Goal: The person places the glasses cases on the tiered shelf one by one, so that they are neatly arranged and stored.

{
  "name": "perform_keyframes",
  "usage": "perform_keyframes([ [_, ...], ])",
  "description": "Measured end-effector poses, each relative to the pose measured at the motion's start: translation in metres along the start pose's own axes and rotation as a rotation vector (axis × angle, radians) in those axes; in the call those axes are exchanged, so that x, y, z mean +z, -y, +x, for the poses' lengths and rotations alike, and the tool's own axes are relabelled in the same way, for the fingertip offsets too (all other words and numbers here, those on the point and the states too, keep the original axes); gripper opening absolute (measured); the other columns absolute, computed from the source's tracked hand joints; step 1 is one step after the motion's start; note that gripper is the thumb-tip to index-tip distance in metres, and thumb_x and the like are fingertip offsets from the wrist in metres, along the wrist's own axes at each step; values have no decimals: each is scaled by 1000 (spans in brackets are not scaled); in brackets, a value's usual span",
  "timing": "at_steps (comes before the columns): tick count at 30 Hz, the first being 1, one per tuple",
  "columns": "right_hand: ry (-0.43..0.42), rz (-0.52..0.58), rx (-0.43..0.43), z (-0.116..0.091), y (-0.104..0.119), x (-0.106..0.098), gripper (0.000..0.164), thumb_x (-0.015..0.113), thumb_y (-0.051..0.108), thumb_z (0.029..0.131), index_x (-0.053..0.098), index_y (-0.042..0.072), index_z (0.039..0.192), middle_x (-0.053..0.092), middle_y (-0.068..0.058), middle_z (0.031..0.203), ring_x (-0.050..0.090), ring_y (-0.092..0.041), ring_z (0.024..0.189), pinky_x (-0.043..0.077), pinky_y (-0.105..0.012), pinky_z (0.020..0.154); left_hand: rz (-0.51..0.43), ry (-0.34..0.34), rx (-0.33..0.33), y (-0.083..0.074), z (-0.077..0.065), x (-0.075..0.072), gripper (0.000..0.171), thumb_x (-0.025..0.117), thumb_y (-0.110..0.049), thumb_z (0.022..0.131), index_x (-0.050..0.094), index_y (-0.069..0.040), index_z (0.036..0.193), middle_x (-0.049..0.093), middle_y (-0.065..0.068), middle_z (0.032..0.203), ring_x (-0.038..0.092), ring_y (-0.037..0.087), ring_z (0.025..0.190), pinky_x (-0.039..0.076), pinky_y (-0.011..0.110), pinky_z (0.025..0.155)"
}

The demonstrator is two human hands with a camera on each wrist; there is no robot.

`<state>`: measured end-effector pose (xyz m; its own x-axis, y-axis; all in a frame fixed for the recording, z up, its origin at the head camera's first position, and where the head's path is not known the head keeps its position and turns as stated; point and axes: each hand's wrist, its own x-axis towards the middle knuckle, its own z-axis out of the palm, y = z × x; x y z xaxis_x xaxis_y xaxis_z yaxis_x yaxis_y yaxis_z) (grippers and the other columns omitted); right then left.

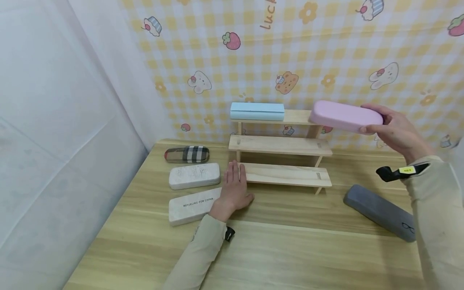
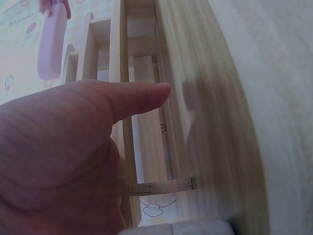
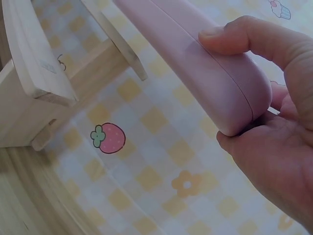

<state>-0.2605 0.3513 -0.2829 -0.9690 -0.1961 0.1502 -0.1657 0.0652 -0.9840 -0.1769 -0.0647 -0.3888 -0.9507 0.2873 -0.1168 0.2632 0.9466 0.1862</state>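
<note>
My right hand (image 1: 398,131) grips one end of a pink glasses case (image 1: 344,115), thumb on one side and fingers on the other. The case is at the right end of the top tier of a wooden three-tier shelf (image 1: 279,145); whether it touches the board I cannot tell. In the right wrist view, the pink case (image 3: 195,63) shows its seam along the side. My left hand (image 1: 235,191) lies with straight fingers at the left end of the lowest tier. A light blue case (image 1: 257,111) sits on the top tier's left side.
Left of the shelf lie a plaid case (image 1: 186,154), a white patterned case (image 1: 194,176) and a white case with lettering (image 1: 192,207). A grey case (image 1: 378,211) lies at the right on the wooden table (image 1: 290,253). Behind hangs a yellow checked cloth (image 1: 253,60).
</note>
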Motion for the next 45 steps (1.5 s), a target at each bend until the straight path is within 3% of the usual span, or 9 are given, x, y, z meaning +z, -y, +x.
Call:
perform_keyframes([
  [14, 43, 58, -34, 19, -1, 19, 59, 57, -18, 82, 43, 4, 134, 43, -5, 123, 42, -13, 107, 42, -13, 80, -6, 1, -12, 2, 1, 1, 92, 57, -42, 89, 2, 4, 147, -6, 28, 150, -9, 37, 138, 4, 44, 111],
  [24, 57, -111, -26, 38, -5, 32, 66, 61, -13, 82, 34, -1, 141, 41, -5, 125, 42, -13, 110, 40, -13, 81, 4, -2, -18, 2, 2, 3, 91, 57, -41, 90, 1, 4, 147, -7, 28, 150, -10, 36, 138, 5, 45, 110],
  [45, 105, -13, -65, 58, -4, 45, 60, 58, -18, 80, 40, -3, 135, 53, -2, 116, 51, -12, 100, 41, -16, 79, 21, -17, -5, 1, 1, 3, 91, 56, -42, 90, 2, 4, 147, -6, 28, 150, -8, 36, 138, 6, 45, 110],
])
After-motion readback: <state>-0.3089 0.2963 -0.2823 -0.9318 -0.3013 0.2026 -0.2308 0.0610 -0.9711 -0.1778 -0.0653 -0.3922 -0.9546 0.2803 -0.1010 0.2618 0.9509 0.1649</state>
